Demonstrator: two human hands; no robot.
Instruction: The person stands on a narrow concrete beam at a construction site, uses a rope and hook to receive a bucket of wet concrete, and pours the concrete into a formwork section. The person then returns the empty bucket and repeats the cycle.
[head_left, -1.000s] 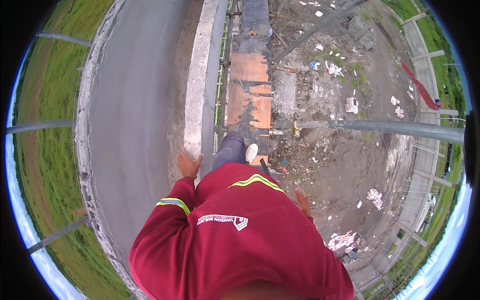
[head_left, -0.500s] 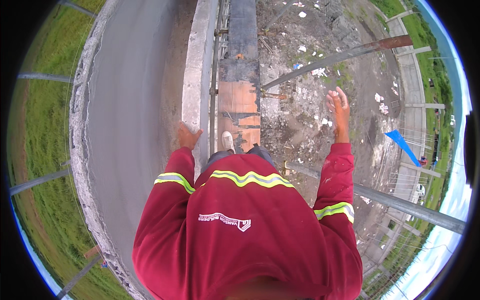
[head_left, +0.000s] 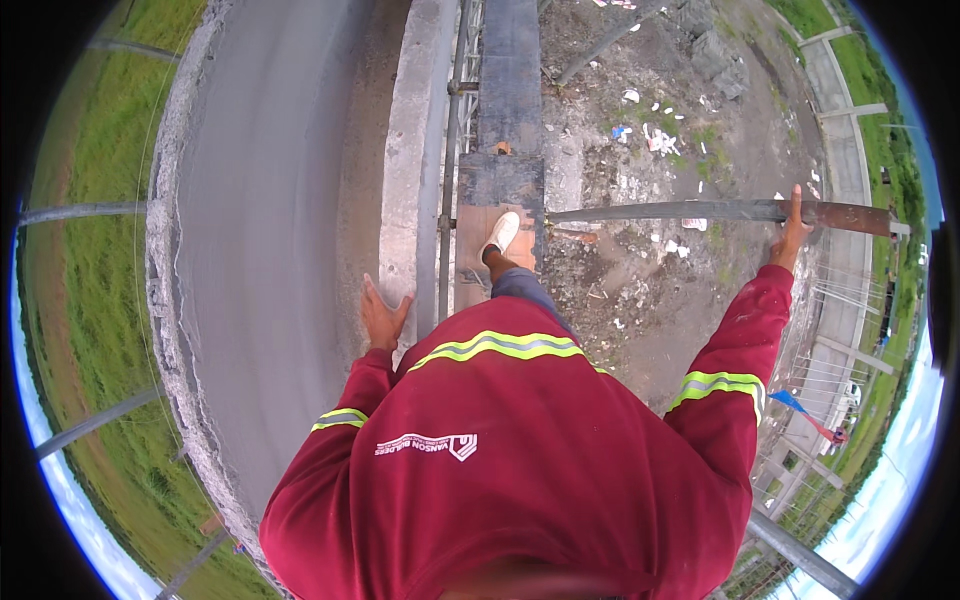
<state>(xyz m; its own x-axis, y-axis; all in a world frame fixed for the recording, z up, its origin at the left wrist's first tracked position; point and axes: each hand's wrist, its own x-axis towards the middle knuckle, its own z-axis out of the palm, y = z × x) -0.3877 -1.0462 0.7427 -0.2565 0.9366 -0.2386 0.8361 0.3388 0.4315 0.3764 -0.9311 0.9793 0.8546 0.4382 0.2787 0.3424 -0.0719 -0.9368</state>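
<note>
My left hand point(head_left: 382, 318) rests on the pale concrete ledge point(head_left: 405, 190), thumb and fingers spread apart, holding nothing loose. Far out to the right, my right hand point(head_left: 791, 238) is at the steel scaffold pipe point(head_left: 690, 210), near its rusty brown end. Its fingers lie across the pipe and appear to grip it; the far side of the grip is hidden. My white shoe point(head_left: 502, 232) stands on the worn plank walkway point(head_left: 508, 90) between the ledge and the open drop.
Smooth grey concrete point(head_left: 265, 200) spreads left of the ledge, ending at a rough edge point(head_left: 165, 260). A thin upright-framed scaffold rail point(head_left: 450, 160) runs beside the planks. Far below on the right lies ground with scattered white debris point(head_left: 660, 140). Another pipe point(head_left: 800, 550) crosses at lower right.
My right hand has moved outward to the right and onto the scaffold pipe. A shoe has come forward on the plank. My left hand stays on the ledge as the view has shifted.
</note>
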